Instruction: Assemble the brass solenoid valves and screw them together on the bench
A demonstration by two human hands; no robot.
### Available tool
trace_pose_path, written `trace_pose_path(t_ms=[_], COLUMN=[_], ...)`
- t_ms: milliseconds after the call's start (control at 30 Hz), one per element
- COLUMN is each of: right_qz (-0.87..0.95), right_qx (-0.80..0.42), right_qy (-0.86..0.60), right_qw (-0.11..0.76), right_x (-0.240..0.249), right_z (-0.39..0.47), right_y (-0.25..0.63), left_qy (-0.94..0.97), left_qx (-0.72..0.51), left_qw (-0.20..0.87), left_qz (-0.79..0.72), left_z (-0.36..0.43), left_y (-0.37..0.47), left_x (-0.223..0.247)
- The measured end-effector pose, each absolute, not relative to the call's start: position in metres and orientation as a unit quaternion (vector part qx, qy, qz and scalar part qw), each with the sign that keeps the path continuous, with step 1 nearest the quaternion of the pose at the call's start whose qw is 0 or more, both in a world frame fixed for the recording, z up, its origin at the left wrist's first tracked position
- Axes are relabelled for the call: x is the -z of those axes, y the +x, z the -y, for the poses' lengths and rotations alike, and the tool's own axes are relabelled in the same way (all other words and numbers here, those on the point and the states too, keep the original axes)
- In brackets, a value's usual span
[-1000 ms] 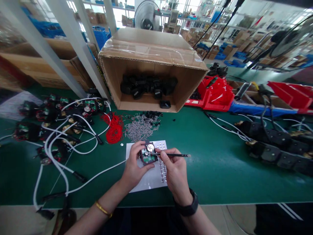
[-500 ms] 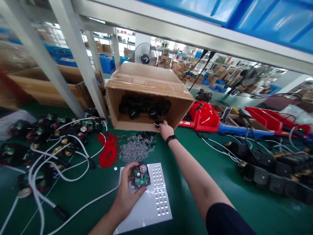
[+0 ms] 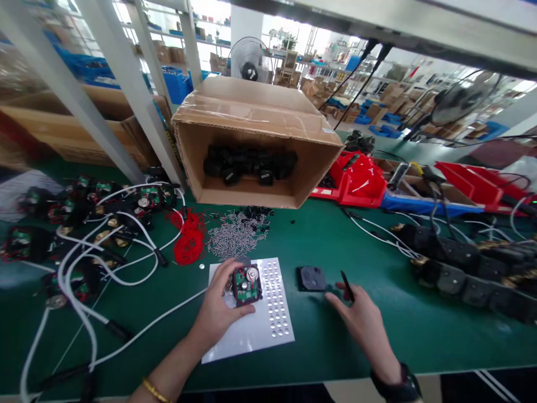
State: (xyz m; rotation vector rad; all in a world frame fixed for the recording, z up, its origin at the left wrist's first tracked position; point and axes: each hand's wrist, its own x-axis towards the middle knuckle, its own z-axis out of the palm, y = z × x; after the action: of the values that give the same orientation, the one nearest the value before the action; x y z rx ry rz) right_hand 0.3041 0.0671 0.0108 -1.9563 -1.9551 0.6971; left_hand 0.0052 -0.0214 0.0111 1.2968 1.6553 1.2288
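Unit (image 3: 246,284), green board up, is held at centre by the left hand (image 3: 218,302): its left side is clasped, with the fingers curled round the far edge and the thumb laid along the near one. Over the white sheet (image 3: 235,338) it is kept; whether any weight is rested on the paper cannot be told. Along the sheet's right side, shiny dots (image 3: 274,302) are set out in columns. Over to the right now, where a thin black tool (image 3: 347,285) is gripped among the fingers of the right hand (image 3: 363,316), tip pointed up and away, thumb stretched out to the left. Right by that thumb a black cover (image 3: 311,279) is laid flat on the green table (image 3: 319,347), clear of the sheet; whether it is touched by the thumb cannot be made out. Just beyond the sheet, loose screws (image 3: 237,235) are heaped, flanked on the left by tangled red wire (image 3: 188,238). Farther left, more units (image 3: 79,285) are strewn among white cables (image 3: 69,291). At the back, dark parts (image 3: 251,162) are piled inside a carton (image 3: 260,112) turned on its side, and red bins (image 3: 363,184) are placed beside it on the right.
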Motion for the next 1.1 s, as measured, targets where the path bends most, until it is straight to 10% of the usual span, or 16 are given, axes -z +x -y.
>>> trace_pose_path(t_ms=[267, 467, 567, 800, 1100], right_qz=[0.823, 0.403, 0.271, 0.548, 0.753], right_qx=[-0.219, -0.758, -0.838, -0.704, -0.440], right_qy=[-0.523, -0.440, -0.376, -0.325, -0.433], right_qw=[0.036, 0.263, 0.289, 0.313, 0.227], right_x=[-0.048, -0.063, -0.056, -0.055, -0.060], right_z=[-0.095, -0.062, -0.041, -0.027, -0.012], right_y=[0.267, 0.226, 0.197, 0.184, 0.172], left_qy=[0.442, 0.491, 0.593, 0.700, 0.683], left_qx=[-0.496, -0.474, -0.398, -0.252, -0.319], left_qw=[0.457, 0.406, 0.258, 0.099, 0.178], left_qz=[-0.592, -0.608, -0.651, -0.661, -0.632], left_z=[0.027, 0.035, 0.036, 0.032, 0.026], left_y=[0.005, 0.010, 0.019, 0.030, 0.027], left_x=[-0.013, -0.025, -0.047, -0.074, -0.064])
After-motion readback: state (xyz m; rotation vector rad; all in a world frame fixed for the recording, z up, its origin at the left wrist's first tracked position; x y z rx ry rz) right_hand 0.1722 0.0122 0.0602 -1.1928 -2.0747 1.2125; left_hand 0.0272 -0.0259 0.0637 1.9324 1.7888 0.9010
